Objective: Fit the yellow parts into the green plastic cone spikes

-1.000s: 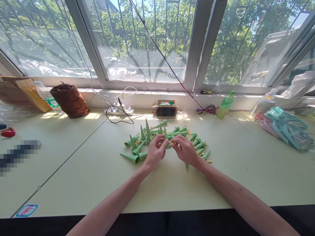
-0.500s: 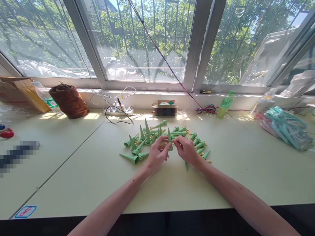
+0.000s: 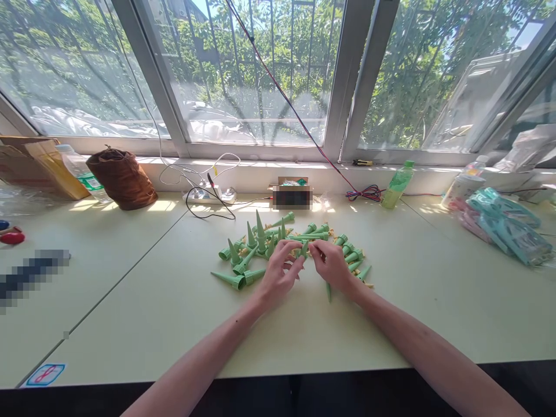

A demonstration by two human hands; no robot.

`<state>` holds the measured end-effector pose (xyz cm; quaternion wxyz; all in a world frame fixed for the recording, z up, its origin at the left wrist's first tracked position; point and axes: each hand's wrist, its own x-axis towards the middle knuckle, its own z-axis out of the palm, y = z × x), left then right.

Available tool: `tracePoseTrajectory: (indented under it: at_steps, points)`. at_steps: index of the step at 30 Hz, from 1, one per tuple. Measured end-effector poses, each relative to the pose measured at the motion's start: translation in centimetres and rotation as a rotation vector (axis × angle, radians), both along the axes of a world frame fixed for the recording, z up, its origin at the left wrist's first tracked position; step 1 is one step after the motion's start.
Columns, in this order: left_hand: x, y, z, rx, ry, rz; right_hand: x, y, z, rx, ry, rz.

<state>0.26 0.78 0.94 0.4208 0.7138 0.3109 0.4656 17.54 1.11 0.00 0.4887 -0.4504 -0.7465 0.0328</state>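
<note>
My left hand (image 3: pixel 281 269) is closed around a green plastic watering spike (image 3: pixel 304 250), which tilts with its pointed end up. Close beside it, my right hand (image 3: pixel 330 263) is pinched at the spike's right side; whatever its fingertips hold is too small to make out. Several more green spikes lie on the table around both hands. To the left, one upright spike (image 3: pixel 260 234) stands on its wide end and another spike (image 3: pixel 229 280) lies flat. Spikes with small yellowish parts (image 3: pixel 354 256) lie just beyond my right wrist.
A light green table (image 3: pixel 174 324) runs below the windows. Along the back are a brown drawstring bag (image 3: pixel 121 178), a power strip (image 3: pixel 211 194) with cables, a small box (image 3: pixel 292 194) and a green bottle (image 3: pixel 398 185). Plastic-wrapped packs (image 3: pixel 508 226) lie at the right.
The spike in my left hand has tipped from upright to a slant, leaning right. My left fingers have shifted around it; my right hand has barely moved.
</note>
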Motion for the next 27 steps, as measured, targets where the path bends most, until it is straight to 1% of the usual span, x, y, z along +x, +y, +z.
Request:
tracePoseTrajectory:
  at_steps: [4,8,12,15,18,22,27]
  points:
    - [-0.06,-0.02,0.06,0.029,0.026,-0.005,0.00,0.00,0.03,0.003,0.002,-0.012]
    - [0.29,-0.02,0.12,-0.015,0.006,0.014,-0.03,-0.03,0.03,0.026,0.015,-0.055]
    - [0.55,-0.08,0.36,-0.090,-0.004,0.130,-0.02,-0.23,0.31,0.078,0.048,-0.092]
    - [0.51,-0.13,0.50,-0.088,0.028,0.195,-0.03,-0.48,0.61,0.134,0.055,-0.092]
    - [0.49,-0.14,0.55,-0.102,0.063,0.163,-0.06,-0.62,0.74,0.177,0.028,-0.046]
    - [0.63,-0.12,0.68,-0.222,0.038,0.087,-0.01,-0.51,0.53,0.169,-0.018,-0.015]
    - [0.57,-0.02,0.77,-0.328,0.019,0.048,0.08,-0.50,0.37,0.171,-0.016,-0.007]
